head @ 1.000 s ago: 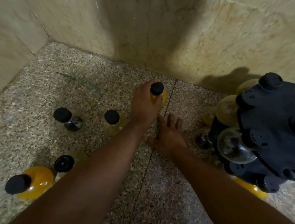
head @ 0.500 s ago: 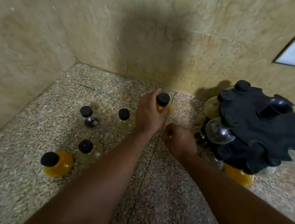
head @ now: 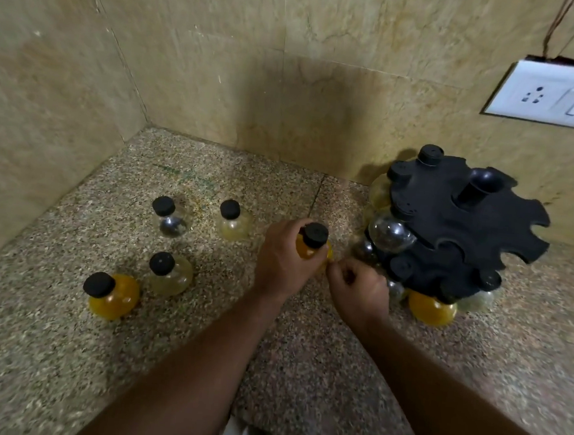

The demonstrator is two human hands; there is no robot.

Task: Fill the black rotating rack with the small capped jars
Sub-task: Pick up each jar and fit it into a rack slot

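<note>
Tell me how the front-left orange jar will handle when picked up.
The front-left orange jar looks clear and glassy, so probably fragile and slick. Its round, full body suggests some weight, and it may roll if tipped.

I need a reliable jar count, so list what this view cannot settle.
Head view:
- orange jar: body mostly covered by the left hand gripping it.
- right hand: curled; its own back hides whether it pinches anything.
- black rotating rack: top disc hides lower jars.
- socket plate: cut off by the right edge.
</note>
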